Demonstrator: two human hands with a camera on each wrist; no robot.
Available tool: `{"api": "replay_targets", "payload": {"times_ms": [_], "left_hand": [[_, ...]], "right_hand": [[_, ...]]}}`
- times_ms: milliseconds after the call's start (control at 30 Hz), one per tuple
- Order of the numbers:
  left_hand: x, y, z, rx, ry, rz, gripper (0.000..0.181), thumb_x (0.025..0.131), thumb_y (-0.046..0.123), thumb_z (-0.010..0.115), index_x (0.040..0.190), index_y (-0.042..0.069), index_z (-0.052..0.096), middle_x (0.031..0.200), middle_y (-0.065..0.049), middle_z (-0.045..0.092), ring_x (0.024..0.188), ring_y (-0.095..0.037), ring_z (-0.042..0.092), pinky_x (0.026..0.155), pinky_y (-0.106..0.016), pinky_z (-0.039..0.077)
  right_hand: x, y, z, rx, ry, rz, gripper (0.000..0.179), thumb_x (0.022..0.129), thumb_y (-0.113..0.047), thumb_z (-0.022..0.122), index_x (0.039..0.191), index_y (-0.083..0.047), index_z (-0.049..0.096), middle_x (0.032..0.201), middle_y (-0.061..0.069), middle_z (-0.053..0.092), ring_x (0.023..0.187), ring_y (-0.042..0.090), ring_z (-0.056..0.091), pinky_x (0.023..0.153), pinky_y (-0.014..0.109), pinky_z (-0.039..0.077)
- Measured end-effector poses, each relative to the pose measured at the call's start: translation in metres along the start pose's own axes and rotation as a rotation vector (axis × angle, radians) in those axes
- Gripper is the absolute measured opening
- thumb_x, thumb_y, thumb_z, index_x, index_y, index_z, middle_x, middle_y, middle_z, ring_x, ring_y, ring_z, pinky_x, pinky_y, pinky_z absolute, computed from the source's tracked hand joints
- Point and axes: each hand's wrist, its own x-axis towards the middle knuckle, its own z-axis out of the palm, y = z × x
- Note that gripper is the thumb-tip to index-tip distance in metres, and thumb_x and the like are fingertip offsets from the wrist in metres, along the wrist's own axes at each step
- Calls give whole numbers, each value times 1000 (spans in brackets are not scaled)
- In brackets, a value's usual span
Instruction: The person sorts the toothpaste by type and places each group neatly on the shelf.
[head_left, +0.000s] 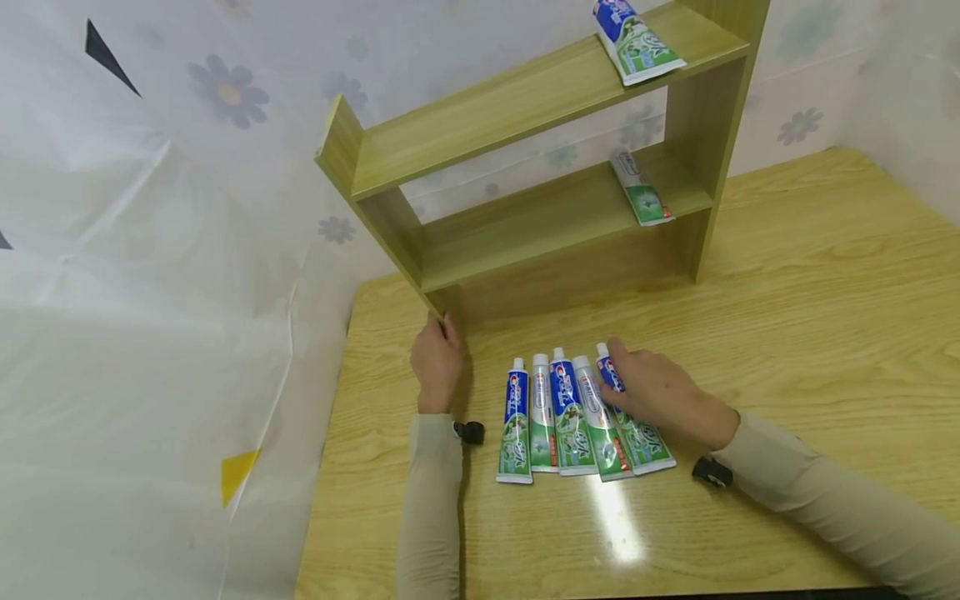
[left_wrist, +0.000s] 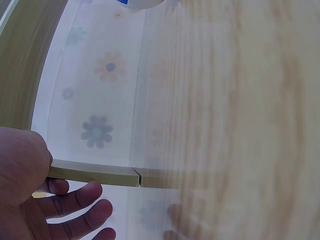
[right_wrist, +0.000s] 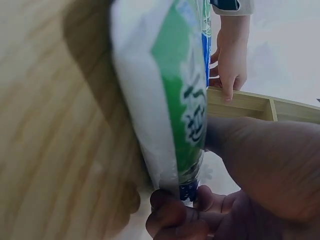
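My right hand (head_left: 663,393) grips the rightmost toothpaste tube (head_left: 647,442) of a row on the table. Up close in the right wrist view, the tube (right_wrist: 182,100) shows its green and white side, with fingers curled around it near the cap end. Left of it in the row lie a white and green tube (head_left: 602,429), a blue and green tube (head_left: 572,425), and further tubes. My left hand (head_left: 437,358) holds the lower front edge of the wooden shelf's left side panel (head_left: 382,242). In the left wrist view, thumb and fingers (left_wrist: 82,197) sit on either side of that panel edge.
The two-level wooden shelf (head_left: 525,212) stands at the back of the table (head_left: 825,333). One blue and green tube (head_left: 637,46) lies on its upper board, a white and green tube (head_left: 643,190) on the lower one. A sheet-covered wall (head_left: 150,333) borders the left.
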Motion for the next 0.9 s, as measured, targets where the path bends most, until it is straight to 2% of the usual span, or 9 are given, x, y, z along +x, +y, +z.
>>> {"api": "replay_targets", "payload": {"times_ms": [133,233,300,400,533,700,900], "left_hand": [[1,1,-1,6,-18,-9,41,116,36,47,89,8,58,66,-16,62,55,-38,61,48,-57,44],[0,13,-13,-12,-59,-25,38,117,32,49,92,5,59,69,-18,64,58,-38,62,52,-57,47],[-1,15,-15,11,-70,-35,38,117,33,49,92,5,59,70,-18,65,59,-37,61,53,-55,47],[-2,19,-17,26,-87,-44,38,118,32,48,93,6,59,70,-17,65,57,-33,59,52,-50,45],[-4,18,-18,12,-99,-41,37,118,30,47,94,5,60,68,-16,64,54,-28,54,50,-43,40],[-3,17,-17,7,-109,-40,38,119,30,46,94,6,59,67,-14,62,52,-24,50,48,-38,36],[-2,17,-17,6,-105,-37,37,119,30,47,93,6,58,66,-14,61,52,-24,50,48,-38,35]], "right_hand": [[0,1,0,19,-20,8,49,102,-25,72,130,7,50,76,9,64,57,16,59,48,27,45],[-1,1,0,38,-32,13,50,103,-24,71,134,9,48,76,9,63,57,16,59,48,25,44],[-2,1,0,44,-35,16,50,104,-24,70,135,9,47,76,8,63,57,16,58,48,25,43],[-3,1,1,46,-14,-11,44,104,-21,70,130,7,49,71,5,59,54,14,54,46,25,39],[-5,2,3,46,24,-55,34,104,-16,70,122,5,51,68,2,56,53,12,50,46,25,37],[-5,1,2,79,44,-67,28,104,-15,69,119,1,51,70,2,56,54,11,51,45,23,38],[-2,-2,1,93,65,-85,23,105,-14,67,116,-2,51,71,1,55,55,10,51,45,23,38]]}}
